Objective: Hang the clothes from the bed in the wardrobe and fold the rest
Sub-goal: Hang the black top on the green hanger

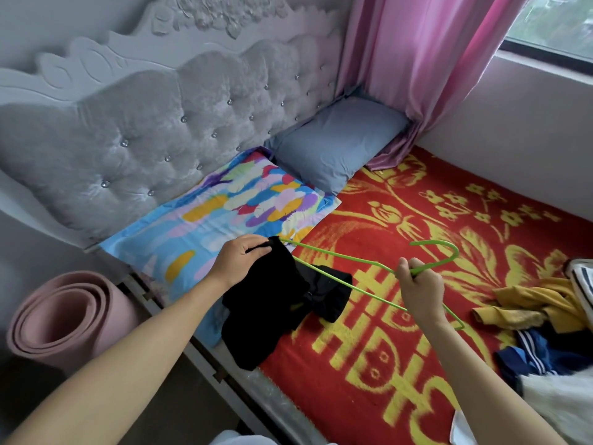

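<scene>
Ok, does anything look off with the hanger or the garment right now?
The black garment is bunched over only one end of the green hanger, where the left hand pinches it; the other end is bare. The right hand grips the neck under the hook. Nothing looks damaged.

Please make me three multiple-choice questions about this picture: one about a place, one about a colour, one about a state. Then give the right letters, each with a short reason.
1. Where is the rolled pink mat?
A) on the windowsill
B) on the floor beside the bed
C) on a chair

2. What colour is the hanger?
A) green
B) white
C) brown

3. What is the left hand doing?
A) lying flat on a pillow
B) gripping the black garment
C) pulling the curtain

Key:
1 B, the mat lies below the bed's edge.
2 A, the wire held by the right hand is bright green.
3 B, the fingers curl round the cloth at the hanger's end.
</scene>
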### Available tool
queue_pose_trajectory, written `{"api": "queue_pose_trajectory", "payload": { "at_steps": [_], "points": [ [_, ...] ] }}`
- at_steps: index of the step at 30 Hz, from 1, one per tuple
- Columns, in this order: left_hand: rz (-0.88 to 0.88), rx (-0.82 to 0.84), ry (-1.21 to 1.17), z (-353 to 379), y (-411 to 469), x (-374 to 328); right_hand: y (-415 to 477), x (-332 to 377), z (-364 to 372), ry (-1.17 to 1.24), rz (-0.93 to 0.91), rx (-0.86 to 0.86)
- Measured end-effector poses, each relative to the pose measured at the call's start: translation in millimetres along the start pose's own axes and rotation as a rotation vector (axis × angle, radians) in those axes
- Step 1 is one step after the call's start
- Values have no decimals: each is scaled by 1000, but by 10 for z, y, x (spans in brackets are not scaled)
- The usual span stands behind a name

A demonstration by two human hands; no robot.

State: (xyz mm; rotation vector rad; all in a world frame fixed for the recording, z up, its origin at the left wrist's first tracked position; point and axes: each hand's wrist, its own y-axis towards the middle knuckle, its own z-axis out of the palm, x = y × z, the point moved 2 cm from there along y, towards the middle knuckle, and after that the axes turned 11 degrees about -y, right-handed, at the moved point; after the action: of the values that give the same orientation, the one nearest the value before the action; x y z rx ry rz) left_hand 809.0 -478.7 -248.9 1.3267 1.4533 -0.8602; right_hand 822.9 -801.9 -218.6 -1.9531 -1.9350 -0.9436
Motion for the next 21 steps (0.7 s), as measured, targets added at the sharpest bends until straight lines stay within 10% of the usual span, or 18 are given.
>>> {"api": "queue_pose_trajectory", "payload": {
  "at_steps": [21],
  "points": [
    [213,-16,-193,-161,349,-866,401,-48,-940,21,-33,-258]
  ]
}}
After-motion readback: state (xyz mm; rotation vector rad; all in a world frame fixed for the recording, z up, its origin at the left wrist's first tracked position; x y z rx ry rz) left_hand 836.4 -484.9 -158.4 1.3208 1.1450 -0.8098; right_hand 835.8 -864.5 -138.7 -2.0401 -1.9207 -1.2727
